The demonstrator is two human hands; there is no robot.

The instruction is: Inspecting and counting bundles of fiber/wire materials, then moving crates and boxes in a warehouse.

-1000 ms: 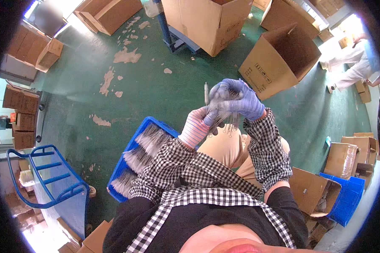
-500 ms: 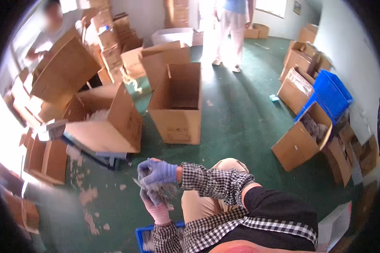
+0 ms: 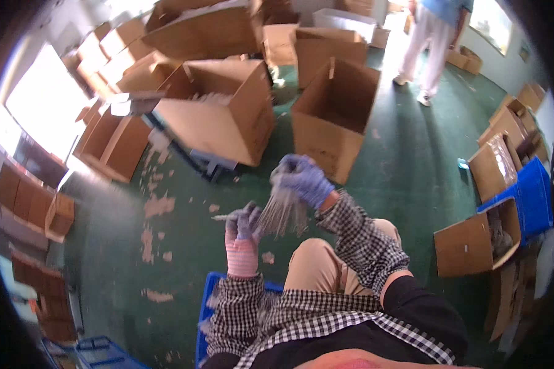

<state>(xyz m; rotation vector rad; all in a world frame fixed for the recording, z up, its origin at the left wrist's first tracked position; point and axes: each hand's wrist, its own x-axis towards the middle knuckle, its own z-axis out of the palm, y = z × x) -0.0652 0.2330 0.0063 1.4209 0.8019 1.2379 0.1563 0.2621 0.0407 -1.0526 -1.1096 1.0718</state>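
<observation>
My right hand (image 3: 306, 180), in a blue-purple glove, is closed around a bundle of thin, translucent whitish strands (image 3: 283, 212) that hang down from it. Lower and to its left, my left hand (image 3: 242, 240) wears a grey and pink striped glove. Its fingers pinch a slim pale stick-like piece (image 3: 221, 217), which points left. The tips of the hanging strands come close to the left fingers; whether they touch I cannot tell. Under my left forearm stands a blue crate (image 3: 204, 320) with whitish, wispy material in it, partly hidden by my sleeve.
Ahead are an open carton (image 3: 329, 138) and another carton (image 3: 212, 120) with pale contents, beside a dark post and blue-framed base (image 3: 212, 163). Cartons (image 3: 465, 249) and a blue bin (image 3: 526, 194) line the right. A person (image 3: 431, 49) stands at the back.
My hands have come apart; the right has moved up and right with the strands, the left stays lower with the pale stick. The view has turned left, and the back-left person is out of sight.
</observation>
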